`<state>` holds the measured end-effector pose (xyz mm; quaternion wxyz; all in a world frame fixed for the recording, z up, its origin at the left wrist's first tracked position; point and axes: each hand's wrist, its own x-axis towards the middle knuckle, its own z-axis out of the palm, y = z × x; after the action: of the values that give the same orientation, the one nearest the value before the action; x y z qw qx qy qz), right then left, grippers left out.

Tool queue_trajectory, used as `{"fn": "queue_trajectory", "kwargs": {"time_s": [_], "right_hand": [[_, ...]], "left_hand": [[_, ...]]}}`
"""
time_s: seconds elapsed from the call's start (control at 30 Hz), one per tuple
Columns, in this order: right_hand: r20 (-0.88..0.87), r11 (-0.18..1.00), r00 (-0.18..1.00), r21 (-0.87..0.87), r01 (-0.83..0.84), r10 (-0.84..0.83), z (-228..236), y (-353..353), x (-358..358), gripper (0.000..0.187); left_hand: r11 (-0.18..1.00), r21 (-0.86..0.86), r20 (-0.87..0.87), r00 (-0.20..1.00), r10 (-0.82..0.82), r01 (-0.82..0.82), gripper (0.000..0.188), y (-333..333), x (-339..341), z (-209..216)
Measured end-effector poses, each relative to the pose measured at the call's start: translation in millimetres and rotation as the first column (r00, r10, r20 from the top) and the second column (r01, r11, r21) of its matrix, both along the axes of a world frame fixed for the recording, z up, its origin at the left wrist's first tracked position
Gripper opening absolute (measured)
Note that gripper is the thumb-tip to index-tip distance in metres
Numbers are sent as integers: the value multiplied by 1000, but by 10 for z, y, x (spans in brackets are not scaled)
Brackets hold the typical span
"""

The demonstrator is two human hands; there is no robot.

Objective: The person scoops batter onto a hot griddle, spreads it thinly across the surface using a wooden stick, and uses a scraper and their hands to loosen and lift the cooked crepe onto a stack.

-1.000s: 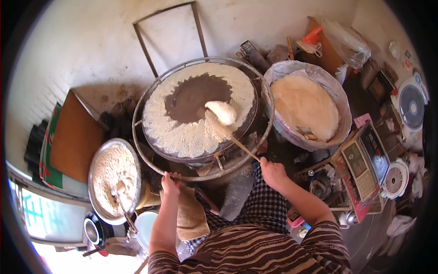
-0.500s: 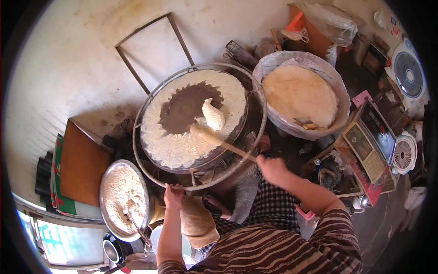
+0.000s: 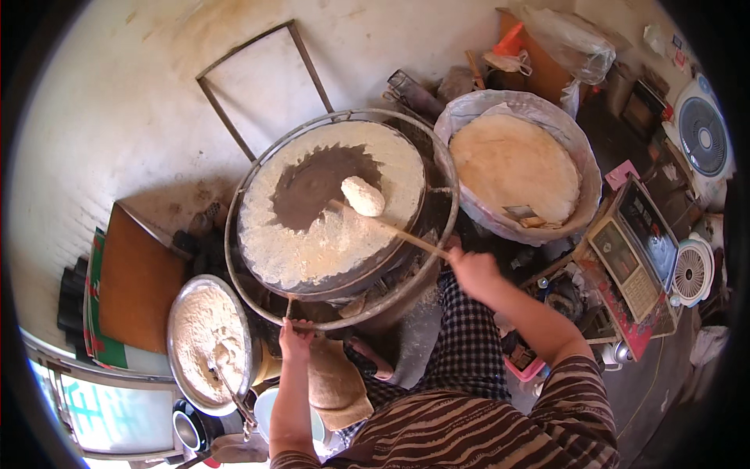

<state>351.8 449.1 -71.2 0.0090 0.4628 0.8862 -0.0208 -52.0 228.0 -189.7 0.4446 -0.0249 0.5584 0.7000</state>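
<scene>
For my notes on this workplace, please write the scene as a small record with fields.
Right hand: holds a wooden spreader over the griddle
Left hand: at the near edge of the metal ring; exact grip unclear
Griddle: round, dark bare patch in the middle, pale batter around it
Batter lump: on the griddle, just beyond the spreader
Left side: metal bowl of batter with a utensil
Right side: plastic-lined tub with flat round sheets

Blue-green lettering (image 3: 100, 410) marks the bright window pane (image 3: 155, 424) at my left, too blurred for me to read.
</scene>
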Motion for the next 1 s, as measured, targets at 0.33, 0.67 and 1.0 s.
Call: {"fn": "queue_trajectory", "kwargs": {"time_s": [0.33, 0.67, 1.0], "right_hand": [[-205, 940, 917, 56, -337, 341, -151, -230, -553, 14], [-133, 982, 986, -173, 78, -102, -19, 221, -393, 18], [-62, 997, 996, 19, 69, -68, -55, 416, 66, 14]], "left_hand": [[981, 86, 138, 978, 158, -171, 46, 54, -386, -255], [996, 70, 228, 971, -72, 57, 48, 189, 788, 174], [989, 103, 104, 987, -120, 109, 38, 46, -286, -8]]}}
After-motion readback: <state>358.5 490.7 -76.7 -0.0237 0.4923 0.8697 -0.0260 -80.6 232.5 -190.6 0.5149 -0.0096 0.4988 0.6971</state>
